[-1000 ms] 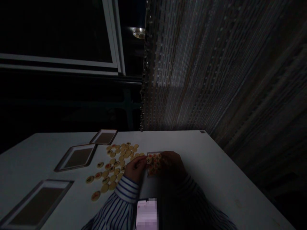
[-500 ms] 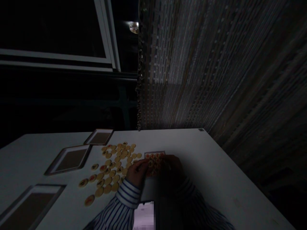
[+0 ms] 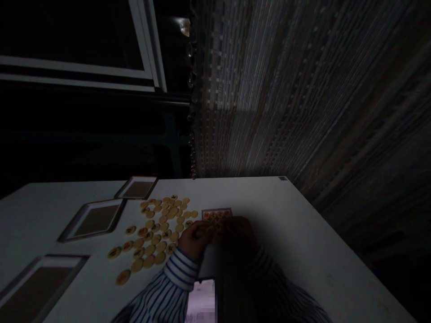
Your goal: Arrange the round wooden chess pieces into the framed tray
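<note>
A small shallow box (image 3: pixel 217 209) lies on the table, filled with rows of round Chinese chess pieces (image 3: pixel 220 215) marked in red. My left hand (image 3: pixel 194 240) is at its left side, fingers curled and drawn together over the near pieces; what lies between the fingertips cannot be made out. Over the right side of the box is my right hand (image 3: pixel 239 235), so deep in shadow that its fingers hardly show. Both hands cover the near part of the box. To the left, many loose wooden Chinese chess pieces (image 3: pixel 155 239) are spread, some face up, others blank side up.
Three shallow framed trays stand along the left: a far one (image 3: pixel 137 188), a middle one (image 3: pixel 92 220) and a near one (image 3: pixel 42 287). A lit screen (image 3: pixel 202 300) is at the white table's (image 3: pixel 286 269) near edge. A striped curtain (image 3: pixel 256 89) hangs behind.
The view has shifted slightly, so the table sits a little higher. My left fingers have curled further over the box, now hiding a dark-marked piece that showed there before.
</note>
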Demonstrator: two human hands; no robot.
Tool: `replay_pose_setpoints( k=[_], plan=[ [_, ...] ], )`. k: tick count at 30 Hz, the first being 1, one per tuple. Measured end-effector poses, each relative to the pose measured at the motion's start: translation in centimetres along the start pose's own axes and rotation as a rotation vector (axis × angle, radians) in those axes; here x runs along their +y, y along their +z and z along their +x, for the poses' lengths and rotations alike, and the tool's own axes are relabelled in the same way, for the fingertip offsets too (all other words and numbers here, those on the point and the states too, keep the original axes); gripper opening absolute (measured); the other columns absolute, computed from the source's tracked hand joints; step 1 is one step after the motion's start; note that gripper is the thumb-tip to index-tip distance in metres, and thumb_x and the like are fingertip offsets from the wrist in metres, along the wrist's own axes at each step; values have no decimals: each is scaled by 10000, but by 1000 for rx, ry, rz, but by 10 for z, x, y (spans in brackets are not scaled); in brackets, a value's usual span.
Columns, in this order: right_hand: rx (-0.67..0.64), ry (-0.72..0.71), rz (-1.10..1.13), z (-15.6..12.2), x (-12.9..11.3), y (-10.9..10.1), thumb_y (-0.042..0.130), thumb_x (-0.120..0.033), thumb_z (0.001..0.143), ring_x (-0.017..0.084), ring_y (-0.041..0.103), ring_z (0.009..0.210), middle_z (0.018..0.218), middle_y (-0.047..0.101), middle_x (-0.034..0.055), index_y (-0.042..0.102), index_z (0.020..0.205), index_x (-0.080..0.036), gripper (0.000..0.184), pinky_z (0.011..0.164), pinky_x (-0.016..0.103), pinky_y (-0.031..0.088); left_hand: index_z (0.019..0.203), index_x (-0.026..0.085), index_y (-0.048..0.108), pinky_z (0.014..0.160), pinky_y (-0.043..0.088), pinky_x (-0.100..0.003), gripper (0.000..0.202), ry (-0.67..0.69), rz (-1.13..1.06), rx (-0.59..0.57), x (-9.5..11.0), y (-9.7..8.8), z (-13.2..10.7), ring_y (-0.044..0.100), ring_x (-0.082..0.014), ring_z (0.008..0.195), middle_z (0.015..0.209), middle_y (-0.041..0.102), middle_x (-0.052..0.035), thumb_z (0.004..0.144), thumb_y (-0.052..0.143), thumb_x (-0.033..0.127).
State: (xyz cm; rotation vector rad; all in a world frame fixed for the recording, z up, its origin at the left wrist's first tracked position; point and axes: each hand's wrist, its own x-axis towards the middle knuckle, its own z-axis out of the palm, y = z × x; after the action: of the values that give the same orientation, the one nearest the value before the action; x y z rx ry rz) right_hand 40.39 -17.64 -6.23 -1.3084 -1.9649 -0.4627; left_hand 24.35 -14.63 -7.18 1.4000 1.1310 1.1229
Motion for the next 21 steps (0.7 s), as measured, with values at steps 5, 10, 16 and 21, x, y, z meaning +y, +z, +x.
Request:
replay_pose_setpoints(
  k=[5,10,16,21],
  plan=[
    [-41,1,43,-1,-3,1,409,-261,853,147,579,734,749,657,56,628,790,-189,239,728,309,410,734,154,649,615,520,-279,220,31,45,3,4,-3,0,631,-170,652,686,683,-43,630,601,341],
    [-96,-31,69,-5,-2,3,468,-257,828,145,575,780,797,662,45,623,841,-196,167,764,311,392,802,152,680,701,528,-327,260,36,127,-80,3,-10,4,648,-207,758,791,705,-70,661,586,349],
    [-136,-22,41,-5,-4,2,472,-256,826,151,571,816,838,657,43,620,888,-208,168,778,316,379,897,157,678,791,508,-340,298,39,106,-143,6,-10,2,637,-214,856,900,696,-68,696,553,338],
    [-159,-57,28,-4,-7,-1,465,-244,829,153,567,826,844,648,50,617,881,-199,167,783,319,373,905,142,669,782,511,-323,304,25,82,-184,6,-9,1,636,-208,854,896,697,-70,701,548,332]
  ],
)
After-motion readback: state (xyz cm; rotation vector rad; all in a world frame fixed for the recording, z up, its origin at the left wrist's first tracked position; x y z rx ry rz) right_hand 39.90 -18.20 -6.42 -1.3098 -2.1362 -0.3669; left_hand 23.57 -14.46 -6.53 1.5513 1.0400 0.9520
